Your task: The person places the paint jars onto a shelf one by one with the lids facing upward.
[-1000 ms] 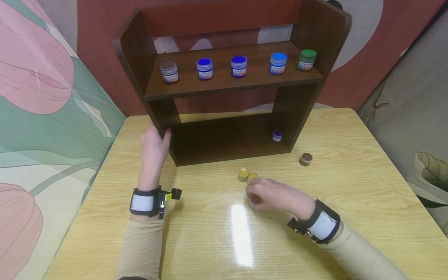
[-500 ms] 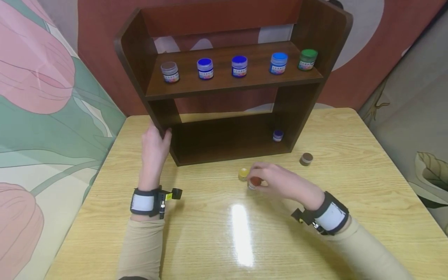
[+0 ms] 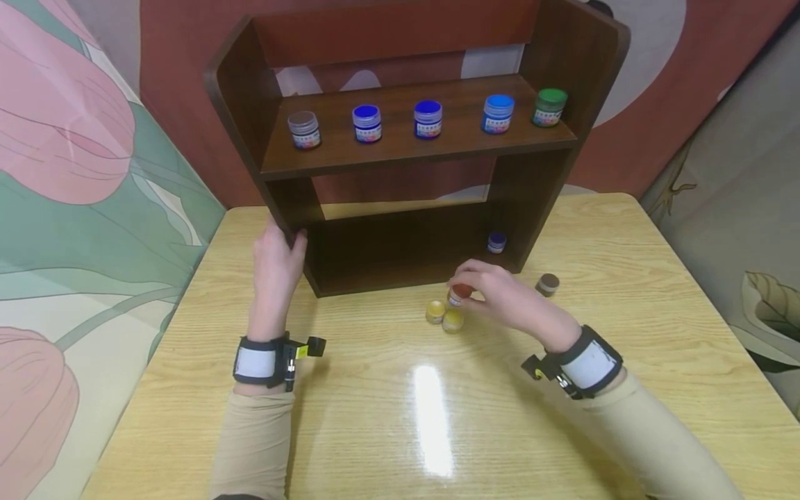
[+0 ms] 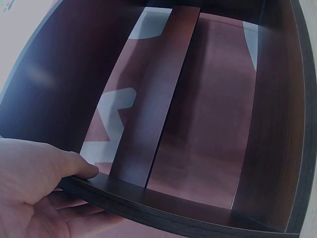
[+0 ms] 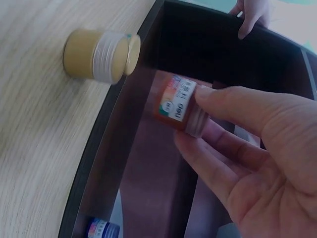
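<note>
My left hand [image 3: 275, 267] grips the left side panel of a dark brown wooden shelf [image 3: 387, 253]; in the left wrist view its thumb [image 4: 81, 166] lies inside the panel and its fingers outside. With thumb and fingers, my right hand [image 3: 509, 298] pinches a small red-orange paint jar [image 3: 459, 296] by its lid end. The jar hangs just in front of the lower shelf, its white label [image 5: 181, 98] visible in the right wrist view. Close below it, two yellow paint jars [image 3: 435, 312] stand side by side on the table.
A brown-topped jar [image 3: 547, 284] stands on the wooden table [image 3: 350, 417], right of the shelf. A dark blue jar [image 3: 496, 242] sits at the lower shelf's right end. Along the upper shelf stand several jars, among them a green one [image 3: 549, 107] and a light blue one [image 3: 497, 114].
My right hand has carried the red-orange jar from the table's middle up toward the lower shelf, past the yellow jars, uncovering the second one. The left hand stays on the side panel.
</note>
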A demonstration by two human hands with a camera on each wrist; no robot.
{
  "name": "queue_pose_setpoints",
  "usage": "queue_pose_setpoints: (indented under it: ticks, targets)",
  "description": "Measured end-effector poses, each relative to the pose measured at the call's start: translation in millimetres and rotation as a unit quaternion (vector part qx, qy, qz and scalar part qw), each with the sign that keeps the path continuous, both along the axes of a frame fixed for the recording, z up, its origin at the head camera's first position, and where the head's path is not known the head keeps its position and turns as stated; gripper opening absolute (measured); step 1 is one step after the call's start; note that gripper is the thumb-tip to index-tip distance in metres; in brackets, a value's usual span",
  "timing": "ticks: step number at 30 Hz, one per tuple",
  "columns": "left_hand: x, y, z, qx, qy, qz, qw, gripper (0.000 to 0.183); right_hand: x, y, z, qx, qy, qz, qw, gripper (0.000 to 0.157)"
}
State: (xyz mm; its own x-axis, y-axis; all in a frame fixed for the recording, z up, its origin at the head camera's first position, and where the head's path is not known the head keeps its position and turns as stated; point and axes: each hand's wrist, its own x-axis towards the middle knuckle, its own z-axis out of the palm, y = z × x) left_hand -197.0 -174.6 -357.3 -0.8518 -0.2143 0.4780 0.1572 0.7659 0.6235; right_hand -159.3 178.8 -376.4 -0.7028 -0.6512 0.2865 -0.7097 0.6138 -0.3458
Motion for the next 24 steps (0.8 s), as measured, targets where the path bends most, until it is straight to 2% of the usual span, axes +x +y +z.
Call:
queue_pose_setpoints:
  ticks: [12, 24]
  targets:
    - [-0.2, 1, -0.2, -0.003, 0.002, -0.005, 1.0000, 0.036, -30.2, 9, -3.0, -0.013, 0.026, -0.079, 0.996, 0.031]
    - [0.0, 0, -0.2, 0.007, 0.000, -0.006, 1.0000, 0.036, -51.6, 15, -8.8, -0.027, 0.033, -0.113, 0.993, 0.033]
